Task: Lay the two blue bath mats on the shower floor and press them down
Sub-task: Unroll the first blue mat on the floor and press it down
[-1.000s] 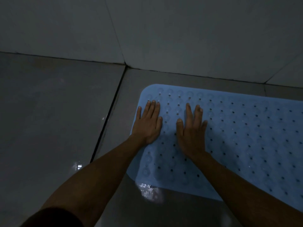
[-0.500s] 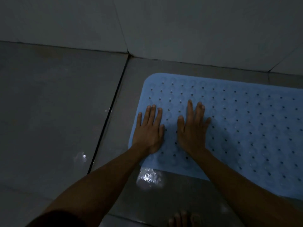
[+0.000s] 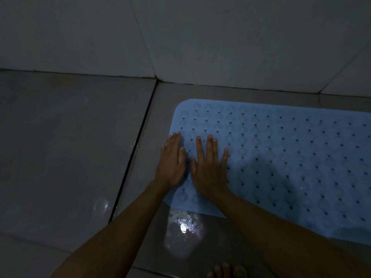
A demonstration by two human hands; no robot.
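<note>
Pressing down on a blue bath mat (image 3: 281,157), a person crouches over a dim, grey-tiled shower floor (image 3: 70,147). With the mat as the landmark and reading from left to right: left of the mat, a dark grout line (image 3: 132,157) runs across the wet floor. At the mat's left end, the left hand (image 3: 172,163) lies flat with straight fingers, its outer edge overhanging the mat's left border onto the tile. Just beside it, thumbs nearly touching, the right hand (image 3: 210,169) also lies flat, fingers slightly spread, wholly on the mat. Neither hand's grip encloses anything; both palms only press. The rest of the mat stretches right, out of frame, dotted with drain holes and faint suction-cup rings. Below the mat's near edge sit a shiny puddle (image 3: 184,225) and some bare toes (image 3: 226,269). Beyond the mat's far edge, the floor meets a pale tiled wall (image 3: 220,37).

Only one mat is visible; the second cannot be seen. To do this step well, it seems wise to lean weight through flat palms, then work in overlapping patches rightward so every suction cup seats and no air stays trapped.
</note>
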